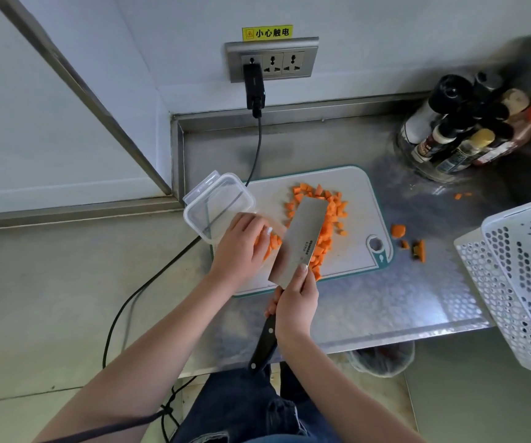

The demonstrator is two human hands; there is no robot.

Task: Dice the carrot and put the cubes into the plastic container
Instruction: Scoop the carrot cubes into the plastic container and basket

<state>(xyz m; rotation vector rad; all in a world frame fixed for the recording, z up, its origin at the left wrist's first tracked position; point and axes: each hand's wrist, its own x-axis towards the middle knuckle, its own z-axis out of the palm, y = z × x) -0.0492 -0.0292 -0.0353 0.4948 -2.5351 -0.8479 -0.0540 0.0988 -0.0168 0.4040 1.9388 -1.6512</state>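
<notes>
The diced carrot cubes [328,225] are lying heaped on the white cutting board [358,199], most of them crowding along the far and right side of the cleaver blade [299,238], with a smaller batch gathered under the left hand [242,247] at the board's left edge. That left hand is cupping over those cubes with curled fingers, apparently gripping a handful right beside the clear plastic container [216,206], which is sitting open and looks empty, overlapping the board's left corner. The right hand [296,302] is clamping the cleaver's black handle [264,343], index finger stretching up along the flat of the blade, which is lying tilted over the pile. The cubes are likely handling as small, firm, light pieces, a little damp and prone to rolling, so scooping them in a cupped palm or sliding them on the broad blade should suit better than pinching singly. A carrot stub [397,230] and trimmed ends [419,250] are resting on the steel counter [417,298] just off the board's right edge, a few crumbs farther back. Beyond, sauce bottles [462,129] are standing in a cluster, a white perforated basket [520,276] is leaning at the right, and a black plug [254,87] is hanging from the wall socket [272,60].
</notes>
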